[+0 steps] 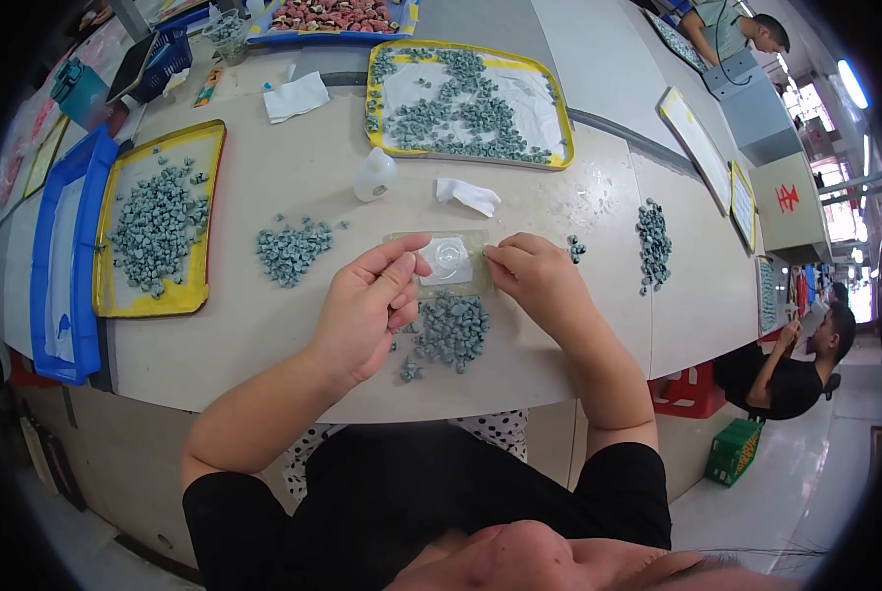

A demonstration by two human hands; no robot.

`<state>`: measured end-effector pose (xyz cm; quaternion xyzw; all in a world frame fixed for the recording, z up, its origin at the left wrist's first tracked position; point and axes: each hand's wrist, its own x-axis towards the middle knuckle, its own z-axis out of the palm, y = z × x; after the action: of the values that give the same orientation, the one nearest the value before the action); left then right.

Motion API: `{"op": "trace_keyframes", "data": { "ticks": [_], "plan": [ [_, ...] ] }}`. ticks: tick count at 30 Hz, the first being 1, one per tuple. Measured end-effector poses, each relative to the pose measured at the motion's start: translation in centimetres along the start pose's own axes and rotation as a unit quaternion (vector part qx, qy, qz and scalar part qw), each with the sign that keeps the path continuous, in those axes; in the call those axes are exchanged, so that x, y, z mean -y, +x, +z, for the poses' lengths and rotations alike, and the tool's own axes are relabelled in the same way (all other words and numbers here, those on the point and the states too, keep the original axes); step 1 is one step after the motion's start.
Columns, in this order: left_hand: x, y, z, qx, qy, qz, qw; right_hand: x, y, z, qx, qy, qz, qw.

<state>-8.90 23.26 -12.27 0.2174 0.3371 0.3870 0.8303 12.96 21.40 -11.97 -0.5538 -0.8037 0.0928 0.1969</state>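
My left hand (370, 305) is closed in front of me, its thumb pressed to the curled forefinger; whatever lies between them is too small to make out. Across from it, my right hand (535, 271) pinches at the right edge of a flat, yellowish rectangular pad (473, 288), and its fingertips hide what they hold. On that pad lies a white square with a clear round dish (448, 258). Just below is a heap of small grey-green molded pieces (451, 333), close to my left wrist. A smaller cluster of the same pieces (575, 249) lies right of my right hand.
More grey-green pieces form piles at left (293, 251) and right (654, 246). Yellow-rimmed trays hold others, one at left (207, 266), one at back (567, 133). A white squeeze bottle (375, 177), folded tissue (468, 196) and blue bin (91, 355) stand around. Co-workers sit at right.
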Motion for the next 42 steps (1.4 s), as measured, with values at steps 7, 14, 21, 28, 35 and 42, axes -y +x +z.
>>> {"op": "trace_keyframes", "data": {
  "ticks": [7,14,21,28,35,42],
  "plan": [
    [0.1,-0.1,-0.5,0.007,-0.017,-0.014,1.000,1.1,0.7,0.1,-0.128,0.007,-0.131,0.983],
    [0.4,0.0,-0.7,0.009,0.010,-0.021,1.000,1.9,1.2,0.0,-0.089,-0.073,-0.215,0.970],
    [-0.1,-0.1,-0.7,0.006,0.023,-0.030,0.999,2.6,1.1,0.0,-0.073,-0.108,-0.225,0.966],
    [-0.4,-0.4,-1.0,0.004,0.023,-0.039,0.999,3.1,1.3,0.7,-0.106,0.105,-0.095,0.984],
    [-0.3,-0.8,-0.7,0.038,0.047,-0.074,0.995,4.3,0.9,0.9,-0.008,0.510,0.205,0.835],
    [-0.1,-0.9,-0.3,0.058,0.048,-0.091,0.993,4.5,0.7,1.6,-0.043,0.511,0.152,0.845]
  ]
}}
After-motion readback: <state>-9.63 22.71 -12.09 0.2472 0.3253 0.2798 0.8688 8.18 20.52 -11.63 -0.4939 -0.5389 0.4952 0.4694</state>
